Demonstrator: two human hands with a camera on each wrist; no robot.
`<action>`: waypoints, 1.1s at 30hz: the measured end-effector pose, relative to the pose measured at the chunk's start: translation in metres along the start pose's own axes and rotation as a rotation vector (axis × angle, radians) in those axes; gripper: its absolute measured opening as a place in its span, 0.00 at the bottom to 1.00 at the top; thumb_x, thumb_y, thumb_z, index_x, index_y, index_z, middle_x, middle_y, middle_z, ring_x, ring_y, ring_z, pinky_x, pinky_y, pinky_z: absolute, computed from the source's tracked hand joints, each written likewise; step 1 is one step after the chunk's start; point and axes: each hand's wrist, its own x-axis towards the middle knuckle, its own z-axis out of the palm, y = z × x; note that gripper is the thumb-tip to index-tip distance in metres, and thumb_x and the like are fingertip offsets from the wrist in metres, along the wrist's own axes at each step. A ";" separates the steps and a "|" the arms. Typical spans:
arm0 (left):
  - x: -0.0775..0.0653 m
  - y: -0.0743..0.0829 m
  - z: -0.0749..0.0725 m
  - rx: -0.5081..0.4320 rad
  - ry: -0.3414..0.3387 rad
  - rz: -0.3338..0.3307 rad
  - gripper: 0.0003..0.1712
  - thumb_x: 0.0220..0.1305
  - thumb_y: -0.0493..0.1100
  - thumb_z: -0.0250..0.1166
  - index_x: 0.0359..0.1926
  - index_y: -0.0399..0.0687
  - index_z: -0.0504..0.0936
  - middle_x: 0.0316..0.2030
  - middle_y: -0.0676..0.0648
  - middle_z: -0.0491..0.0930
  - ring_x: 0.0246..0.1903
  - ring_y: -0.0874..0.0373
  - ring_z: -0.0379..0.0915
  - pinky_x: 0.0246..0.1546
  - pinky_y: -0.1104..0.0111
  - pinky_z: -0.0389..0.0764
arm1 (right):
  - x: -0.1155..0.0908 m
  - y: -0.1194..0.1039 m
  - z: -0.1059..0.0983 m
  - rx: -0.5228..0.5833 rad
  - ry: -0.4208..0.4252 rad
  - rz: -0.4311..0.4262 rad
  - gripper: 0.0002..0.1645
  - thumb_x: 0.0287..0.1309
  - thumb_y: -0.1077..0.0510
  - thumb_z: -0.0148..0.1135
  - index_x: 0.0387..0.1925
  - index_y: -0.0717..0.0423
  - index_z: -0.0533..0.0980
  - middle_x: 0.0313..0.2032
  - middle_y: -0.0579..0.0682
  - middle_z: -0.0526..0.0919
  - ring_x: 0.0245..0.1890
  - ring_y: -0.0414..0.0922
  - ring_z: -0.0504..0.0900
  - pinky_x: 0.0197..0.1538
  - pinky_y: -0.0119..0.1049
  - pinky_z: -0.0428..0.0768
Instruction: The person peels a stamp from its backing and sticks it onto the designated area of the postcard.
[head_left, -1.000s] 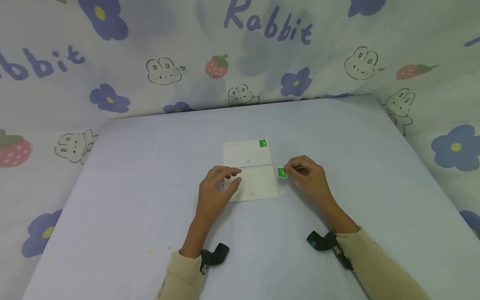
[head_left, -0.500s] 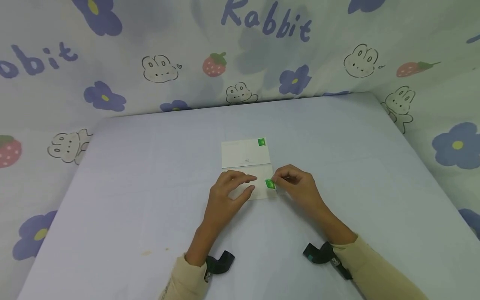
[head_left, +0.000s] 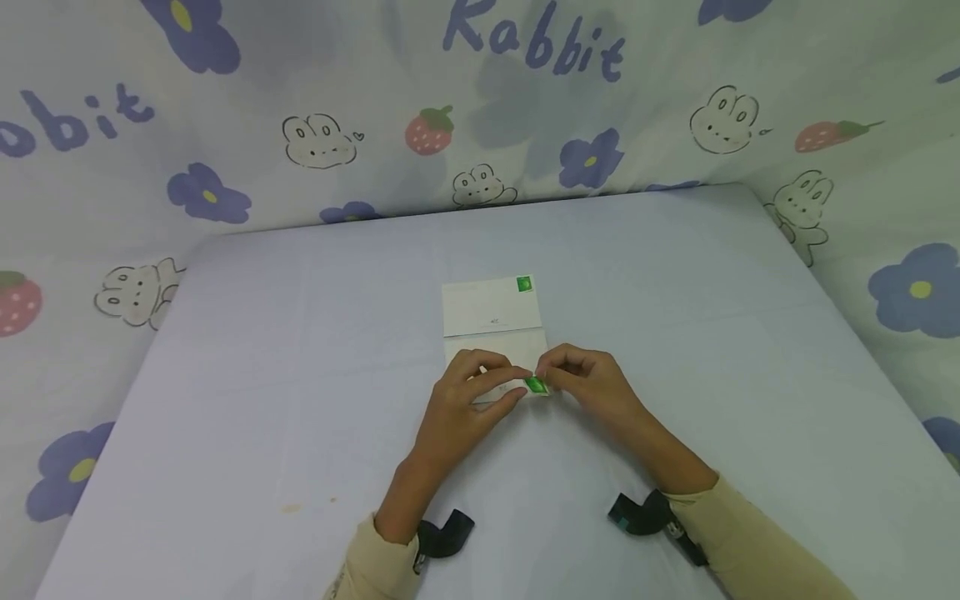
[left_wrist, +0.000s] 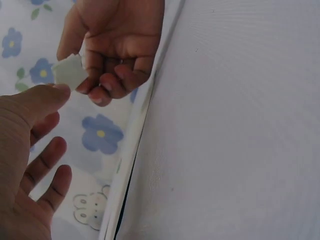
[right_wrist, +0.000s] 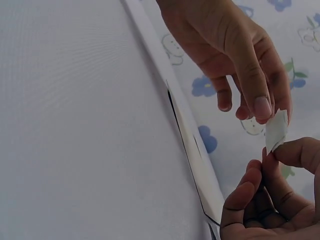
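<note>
Over a white card (head_left: pixel 513 342) on my table (head_left: pixel 337 333), green stamp (head_left: pixel 537 386) pinched in my right hand (head_left: pixel 592 379), my left hand (head_left: pixel 463 408) at its edge, gripping or not I cannot tell

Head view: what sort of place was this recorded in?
Probably a makeshift indoor recording corner, though the room itself is out of view. A cloth printed with rabbits and flowers screens the back and sides, a large pale tabletop fills the middle, and black devices sit at both cuffs.
</note>
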 end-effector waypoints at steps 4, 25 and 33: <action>0.001 -0.001 0.000 -0.014 0.006 0.012 0.11 0.57 0.36 0.76 0.41 0.50 0.90 0.43 0.55 0.78 0.43 0.58 0.70 0.42 0.71 0.73 | 0.000 -0.001 0.001 0.012 -0.031 0.026 0.07 0.65 0.61 0.62 0.37 0.61 0.82 0.38 0.54 0.82 0.42 0.48 0.77 0.47 0.38 0.75; 0.010 0.021 -0.005 -0.295 0.103 -0.423 0.04 0.61 0.34 0.72 0.38 0.40 0.88 0.39 0.49 0.82 0.39 0.56 0.77 0.39 0.58 0.81 | -0.002 -0.001 0.005 -0.347 0.220 -0.796 0.16 0.51 0.74 0.69 0.42 0.62 0.83 0.43 0.55 0.80 0.38 0.46 0.76 0.42 0.31 0.76; 0.019 0.033 -0.013 -0.302 0.071 -0.438 0.03 0.61 0.33 0.72 0.37 0.38 0.87 0.38 0.47 0.83 0.37 0.57 0.76 0.39 0.62 0.80 | 0.007 -0.005 0.005 -0.488 0.209 -1.020 0.08 0.63 0.59 0.66 0.38 0.61 0.85 0.39 0.56 0.79 0.38 0.48 0.76 0.45 0.30 0.73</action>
